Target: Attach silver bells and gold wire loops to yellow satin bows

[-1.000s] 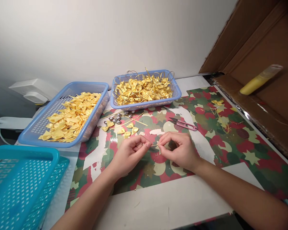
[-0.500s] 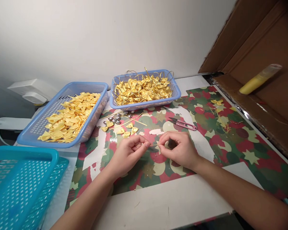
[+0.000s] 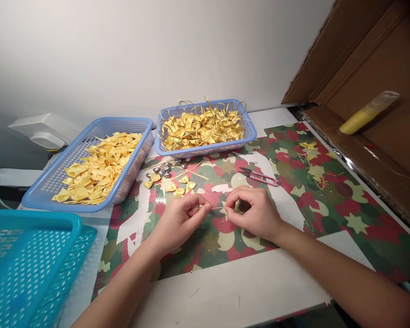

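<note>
**Two hands pinching a gold cord over a patterned sheet**

The left hand point(image 3: 179, 221) and right hand point(image 3: 256, 214) meet near the middle of the worktop, a little toward its front edge. Thumb and forefinger of each are closed on a thin gold cord point(image 3: 217, 207), which spans the short gap between them just above the patterned sheet point(image 3: 328, 214).

Just behind the left hand lie a few loose yellow bows point(image 3: 181, 184) and, beyond these, small silver beads point(image 3: 162, 170). Pink thread snips point(image 3: 259, 176) lie just behind the right hand.

At the back edge stands a blue basket point(image 3: 205, 150) of bows with gold loops. Toward the left edge, a second blue basket point(image 3: 71, 206) holds plain yellow bows. A teal basket point(image 3: 37, 219) sits at the front-left corner. A cardboard box point(image 3: 379, 59) borders the right edge, and a yellow roll point(image 3: 367, 113) lies in it.
</note>
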{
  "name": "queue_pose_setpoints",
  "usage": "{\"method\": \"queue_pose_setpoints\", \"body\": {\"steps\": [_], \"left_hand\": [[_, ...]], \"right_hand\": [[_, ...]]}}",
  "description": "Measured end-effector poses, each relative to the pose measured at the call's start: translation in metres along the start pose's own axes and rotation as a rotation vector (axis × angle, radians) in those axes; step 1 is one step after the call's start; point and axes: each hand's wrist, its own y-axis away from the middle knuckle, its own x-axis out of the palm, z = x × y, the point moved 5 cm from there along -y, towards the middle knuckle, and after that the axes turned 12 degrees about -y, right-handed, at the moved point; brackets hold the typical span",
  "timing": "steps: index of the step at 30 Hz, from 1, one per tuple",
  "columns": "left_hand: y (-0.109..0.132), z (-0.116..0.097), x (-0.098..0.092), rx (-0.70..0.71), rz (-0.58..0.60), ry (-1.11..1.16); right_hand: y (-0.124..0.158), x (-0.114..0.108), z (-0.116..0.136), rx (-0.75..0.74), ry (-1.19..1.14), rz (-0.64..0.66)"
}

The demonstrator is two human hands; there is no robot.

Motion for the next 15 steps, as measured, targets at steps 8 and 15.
{"method": "queue_pose_setpoints", "body": {"steps": [8, 15], "left_hand": [[0.0012, 0.0016, -0.0004, -0.021, 0.012, 0.001], [0.0019, -0.0029, 0.0007, 0.028, 0.078, 0.107]], "right_hand": [[-0.0003, -0.0015, -0.0028, 0.013, 0.002, -0.014], [-0.0009, -0.0007, 0.0012, -0.048, 0.004, 0.014]]}}
